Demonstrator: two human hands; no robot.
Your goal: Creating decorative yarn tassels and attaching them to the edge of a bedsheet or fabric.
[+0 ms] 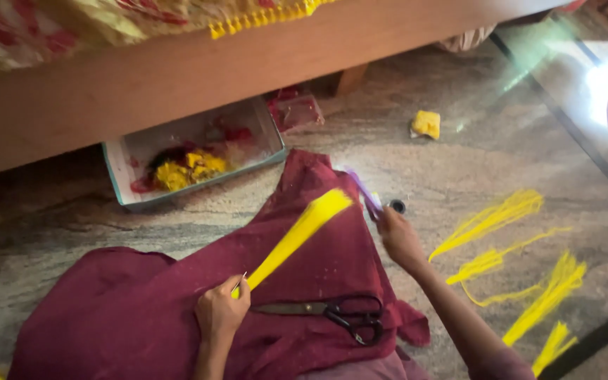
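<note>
While the left hand (pixel 221 309) grips a yellow tassel (pixel 297 236) over the maroon cloth (pixel 107 317), right hand (pixel 397 236) grips a purple comb (pixel 364 190), apparently brushing; scissors (pixel 325 313) lie on the cloth.

**Speckled stone floor beneath a wooden bed frame**

Looking down at a mottled grey-beige stone floor (pixel 402 151), polished and catching daylight. Glaring brightly toward the upper right corner, throwing a pale greenish sheen (pixel 540 67) across the floor there. Running along the top edge, a long wooden bed rail (pixel 177 77), with a patterned red-and-yellow bedcover (pixel 51 24) and its yellow fringe (pixel 262 20) hanging over it. Standing behind, at the rail's right part, a short wooden leg (pixel 350 79). Darkening into shadow under the frame at the left. Crossing the floor's right side, thin dark lines (pixel 564 119), one slanting near the lower right corner.
</note>
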